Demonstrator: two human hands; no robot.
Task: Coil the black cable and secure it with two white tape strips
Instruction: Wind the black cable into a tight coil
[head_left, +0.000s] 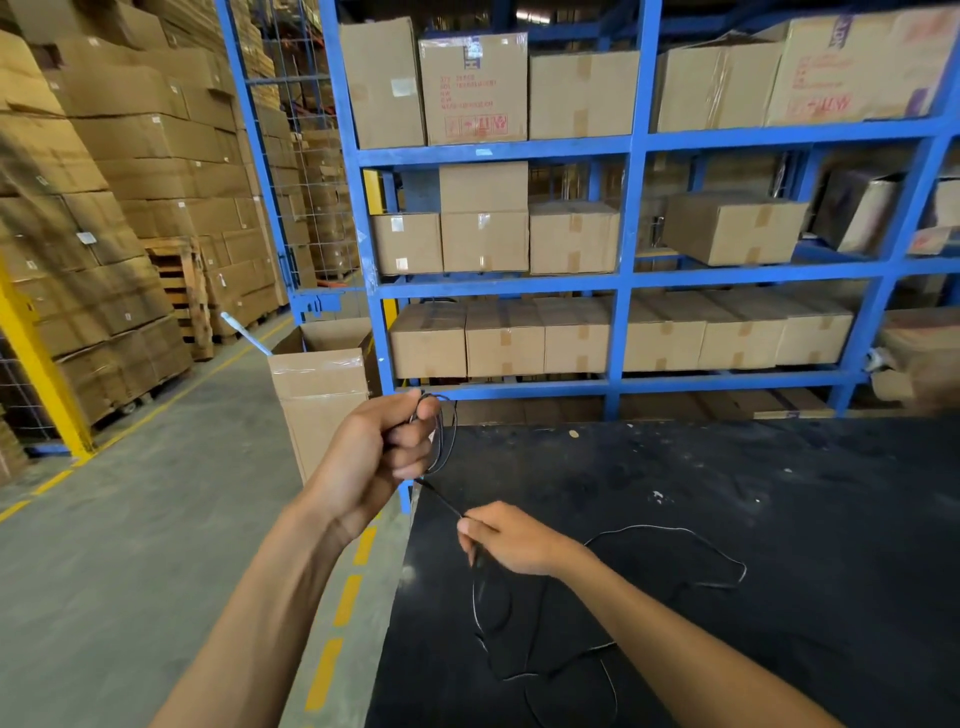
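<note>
1. A person's left hand (382, 457) is raised at the table's (779, 519) left edge, fingers closed around a few small loops of black cable (670, 530).
2. The right hand (511, 538) rests lower on the dark tabletop, pinching the same cable, which runs taut between the two hands.
3. The rest of the cable lies in loose curves on the table, below and right of the right hand.
4. Blue racks (628, 218) of cardboard boxes (485, 241) stand behind.
</note>
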